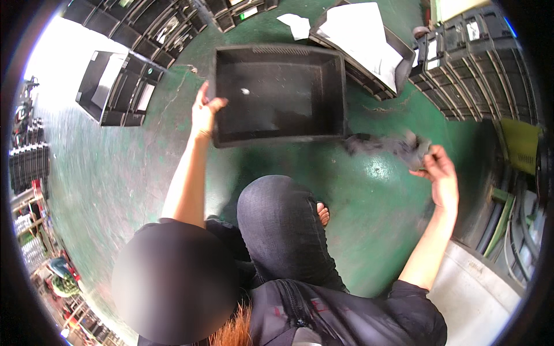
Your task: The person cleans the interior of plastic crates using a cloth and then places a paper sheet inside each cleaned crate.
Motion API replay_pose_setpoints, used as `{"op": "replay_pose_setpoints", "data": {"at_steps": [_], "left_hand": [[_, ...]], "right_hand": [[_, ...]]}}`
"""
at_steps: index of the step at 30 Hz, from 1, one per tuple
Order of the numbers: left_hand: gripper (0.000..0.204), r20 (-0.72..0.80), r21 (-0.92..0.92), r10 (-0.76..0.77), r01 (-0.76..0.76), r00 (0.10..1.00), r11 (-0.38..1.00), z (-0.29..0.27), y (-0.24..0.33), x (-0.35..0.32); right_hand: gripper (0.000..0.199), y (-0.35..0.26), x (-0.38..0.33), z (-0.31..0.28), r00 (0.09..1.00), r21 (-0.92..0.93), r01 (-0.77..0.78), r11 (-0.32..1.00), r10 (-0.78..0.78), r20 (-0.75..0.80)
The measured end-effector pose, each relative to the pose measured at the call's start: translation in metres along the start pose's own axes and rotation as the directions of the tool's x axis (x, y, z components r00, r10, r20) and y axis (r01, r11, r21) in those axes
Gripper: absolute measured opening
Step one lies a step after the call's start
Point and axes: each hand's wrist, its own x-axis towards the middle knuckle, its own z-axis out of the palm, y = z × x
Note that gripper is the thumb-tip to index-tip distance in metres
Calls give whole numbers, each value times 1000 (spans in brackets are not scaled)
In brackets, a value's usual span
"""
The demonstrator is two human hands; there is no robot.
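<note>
My left hand [206, 113] grips the left side of a black plastic crate [280, 138], thumb over the rim and fingers along the outer wall. The crate's open top faces me. A small white speck and some dull smears show inside it. To the right of the crate, my right hand [437, 173] pinches a dark grey rag [398, 149] by one end. Motion blurs the rag, which trails leftward close to the crate's lower right corner; I cannot tell whether they touch.
Beyond the crate lies a black bin [398, 49] with white sheets [358, 34] in it. Black crates are stacked at right [470, 63] and far left [144, 29]; another group [112, 86] stands on the green floor [167, 138]. A pale box [473, 288] is beside my right arm.
</note>
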Motion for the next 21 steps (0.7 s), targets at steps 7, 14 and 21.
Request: {"op": "replay_pose_setpoints", "data": {"at_steps": [7,14,21], "left_hand": [[66,4,-362,-197,185,980,914,22,-100,-58],[54,-171,377,-68,129,983,917,23,-71,-49],[48,-294,361,28,84,955,929,39,-70,-51]], "right_hand": [[45,-133,-2,73,906,417,330,847,-408,113],[45,-152,40,87,893,323,353,878,-420,164],[37,3,133,185,950,-787,311,533,-196,243]]}}
